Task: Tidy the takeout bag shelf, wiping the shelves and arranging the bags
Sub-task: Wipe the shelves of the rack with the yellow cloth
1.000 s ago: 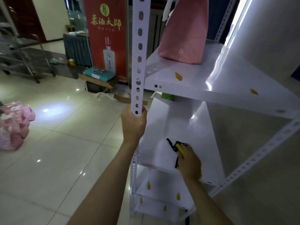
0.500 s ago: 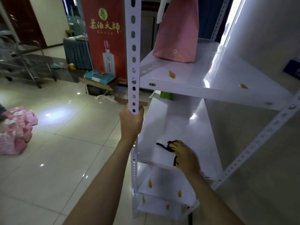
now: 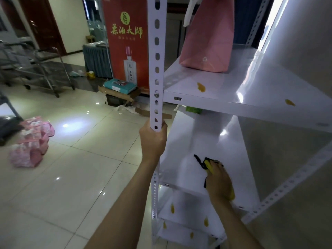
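The yellow cloth (image 3: 210, 165), pressed under the right hand (image 3: 218, 180), has been swept leftward across the middle shelf (image 3: 197, 137), the post (image 3: 156, 69) beside it gripped by the left hand (image 3: 152, 141), so wiping continues

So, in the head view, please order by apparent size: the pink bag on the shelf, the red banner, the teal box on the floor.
1. red banner
2. pink bag, nearer the camera, so unsure
3. teal box
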### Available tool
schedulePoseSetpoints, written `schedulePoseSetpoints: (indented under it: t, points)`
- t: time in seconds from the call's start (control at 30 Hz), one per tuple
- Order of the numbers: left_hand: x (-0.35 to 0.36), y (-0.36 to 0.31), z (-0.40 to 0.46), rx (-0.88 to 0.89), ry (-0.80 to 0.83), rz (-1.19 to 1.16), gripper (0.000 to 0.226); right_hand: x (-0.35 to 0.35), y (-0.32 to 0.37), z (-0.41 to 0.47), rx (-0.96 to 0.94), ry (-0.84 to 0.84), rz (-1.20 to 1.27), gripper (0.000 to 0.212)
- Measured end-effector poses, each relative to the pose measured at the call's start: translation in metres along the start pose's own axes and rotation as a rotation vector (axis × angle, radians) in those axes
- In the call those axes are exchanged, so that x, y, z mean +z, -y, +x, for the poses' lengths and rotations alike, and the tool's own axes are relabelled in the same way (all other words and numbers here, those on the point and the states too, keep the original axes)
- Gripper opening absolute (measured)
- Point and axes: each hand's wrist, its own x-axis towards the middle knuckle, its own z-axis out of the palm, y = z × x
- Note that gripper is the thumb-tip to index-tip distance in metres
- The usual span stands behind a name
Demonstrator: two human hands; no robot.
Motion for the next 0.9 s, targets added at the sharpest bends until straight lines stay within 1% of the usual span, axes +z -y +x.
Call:
schedulePoseSetpoints:
  t: [0.1,0.2,0.3,0.4,0.5,0.57,0.63,0.77,0.83,0.9]
  points:
    - [0.000,0.004,0.002,0.010,-0.009,0.020,0.028,0.018,0.020,0.004,-0.102,-0.016,0.029,0.041]
    - [0.000,0.009,0.003,0.036,0.005,0.010,0.030,0.036,0.049,0.007,-0.161,0.023,-0.068,0.040]
    - [0.001,0.009,0.004,0.069,0.000,0.011,0.030,0.055,0.088,0.005,-0.184,0.062,-0.029,0.034]
    - [-0.001,0.007,0.004,0.075,0.002,0.007,0.027,0.068,0.111,-0.004,-0.257,0.134,0.050,0.028]
    - [-0.003,0.005,0.004,0.074,0.032,0.008,0.025,0.062,0.110,-0.022,-0.335,0.112,0.109,0.028]
    - [-0.003,0.004,0.004,0.077,0.034,0.029,0.026,0.058,0.107,-0.028,-0.400,0.101,0.125,0.037]
    - [-0.003,0.003,0.004,0.066,0.035,0.036,0.027,0.055,0.109,-0.027,-0.426,0.134,0.134,0.045]
    - [-0.002,0.005,0.003,0.072,0.018,0.039,0.029,0.049,0.090,-0.008,-0.367,0.193,0.102,0.035]
    - [-0.002,0.003,0.002,0.067,0.009,0.054,0.032,0.038,0.070,-0.002,-0.387,0.209,0.014,0.042]
    - [-0.002,0.001,0.001,0.039,0.010,0.045,0.033,0.022,0.048,0.002,-0.372,0.175,-0.018,0.055]
